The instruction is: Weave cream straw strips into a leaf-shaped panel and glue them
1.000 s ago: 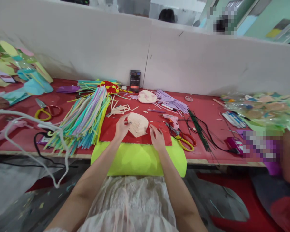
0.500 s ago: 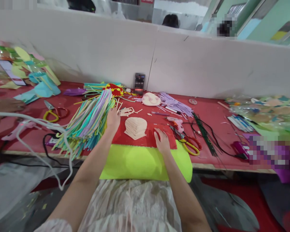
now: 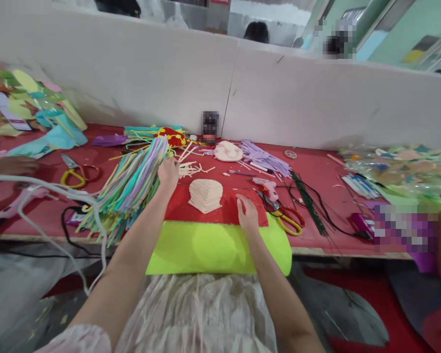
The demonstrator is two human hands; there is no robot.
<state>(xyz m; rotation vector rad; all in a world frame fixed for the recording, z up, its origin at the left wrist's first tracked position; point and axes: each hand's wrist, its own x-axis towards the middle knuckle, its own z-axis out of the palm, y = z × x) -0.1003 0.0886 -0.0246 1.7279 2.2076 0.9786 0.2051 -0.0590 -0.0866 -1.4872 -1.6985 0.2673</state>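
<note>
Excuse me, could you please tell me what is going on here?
Someone's left hand is at some loose cream strips, beside a bundle of multicolored strips; whether it grips any is unclear. The right hand, seemingly empty, is over the right part of a red sheet, on which a cream leaf-shaped piece lies untouched.

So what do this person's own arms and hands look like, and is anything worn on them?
The left hand and right hand are ungloved. A whitish sleeve shows high on the left arm; the right arm shows none in view. Neither wrist shows a watch. Rings are too small to tell.
</note>
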